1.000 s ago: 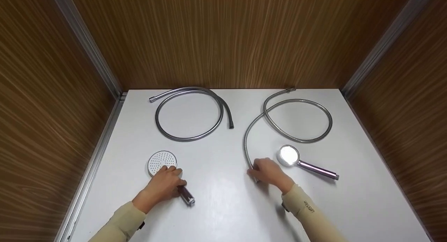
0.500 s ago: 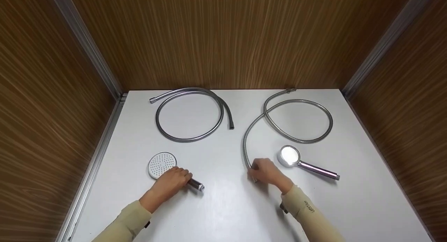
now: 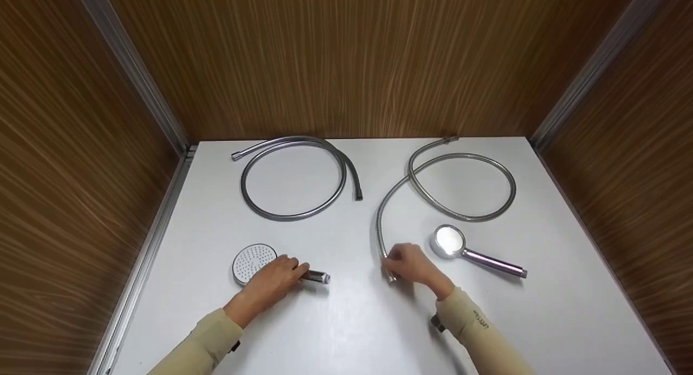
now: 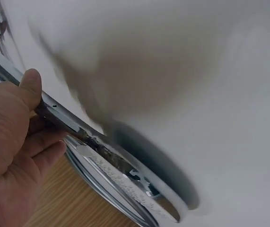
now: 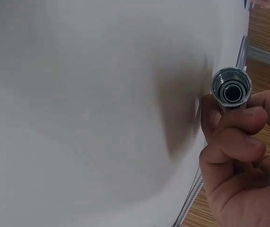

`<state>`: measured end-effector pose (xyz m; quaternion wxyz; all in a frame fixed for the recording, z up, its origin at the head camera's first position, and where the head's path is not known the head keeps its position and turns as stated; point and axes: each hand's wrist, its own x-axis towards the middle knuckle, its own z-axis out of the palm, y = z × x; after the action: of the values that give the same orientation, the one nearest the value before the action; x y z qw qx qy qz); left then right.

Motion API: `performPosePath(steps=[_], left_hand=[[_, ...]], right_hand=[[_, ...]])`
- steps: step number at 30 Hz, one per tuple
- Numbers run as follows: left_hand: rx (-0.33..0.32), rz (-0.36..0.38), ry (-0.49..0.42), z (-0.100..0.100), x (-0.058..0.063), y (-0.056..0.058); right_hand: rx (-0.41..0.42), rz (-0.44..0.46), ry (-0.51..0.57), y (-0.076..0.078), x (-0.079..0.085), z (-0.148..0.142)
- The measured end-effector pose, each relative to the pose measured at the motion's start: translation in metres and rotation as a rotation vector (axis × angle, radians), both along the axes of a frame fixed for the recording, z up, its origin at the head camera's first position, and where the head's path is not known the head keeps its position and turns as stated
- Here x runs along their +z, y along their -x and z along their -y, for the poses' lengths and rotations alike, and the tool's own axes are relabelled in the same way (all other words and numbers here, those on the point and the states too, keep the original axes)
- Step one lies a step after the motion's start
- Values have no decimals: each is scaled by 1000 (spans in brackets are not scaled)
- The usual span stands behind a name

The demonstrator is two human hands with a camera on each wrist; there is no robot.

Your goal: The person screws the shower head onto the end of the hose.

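My left hand (image 3: 275, 282) grips the handle of a shower head (image 3: 254, 262) whose round white face with small holes points up. The handle's threaded end (image 3: 325, 278) sticks out past the fingers toward the right. In the left wrist view, thumb and fingers wrap the chrome handle (image 4: 54, 111), close over the white table. My right hand (image 3: 411, 264) pinches one end of a metal shower hose (image 3: 380, 218). That end's open threaded nut (image 5: 231, 88) faces the camera in the right wrist view. From there the hose runs back into a loop on the table.
A second shower head (image 3: 448, 241) with a purplish handle lies right of my right hand. Another coiled shower hose (image 3: 292, 217) lies at the back left of the white table (image 3: 346, 331). Wood-grain panels (image 3: 346, 61) enclose the table at the back and both sides.
My left hand has turned the shower head so its handle end swings up and right, toward the hose end. The right hand stays nearly in place, its hose end tipping slightly left.
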<state>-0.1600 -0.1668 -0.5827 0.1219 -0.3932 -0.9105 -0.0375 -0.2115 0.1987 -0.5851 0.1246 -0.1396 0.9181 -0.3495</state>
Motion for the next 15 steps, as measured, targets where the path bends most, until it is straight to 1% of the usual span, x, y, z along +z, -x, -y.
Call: performPosePath(steps=[5, 9, 15], left_hand=[[37, 56, -13, -10, 3, 2], [61, 95, -21, -17, 7, 7], [100, 158, -82, -26, 14, 18]], right_hand=[[-11, 36, 60, 0, 1, 3], [1, 69, 100, 0, -1, 5], [-21, 197, 200, 1, -1, 10]])
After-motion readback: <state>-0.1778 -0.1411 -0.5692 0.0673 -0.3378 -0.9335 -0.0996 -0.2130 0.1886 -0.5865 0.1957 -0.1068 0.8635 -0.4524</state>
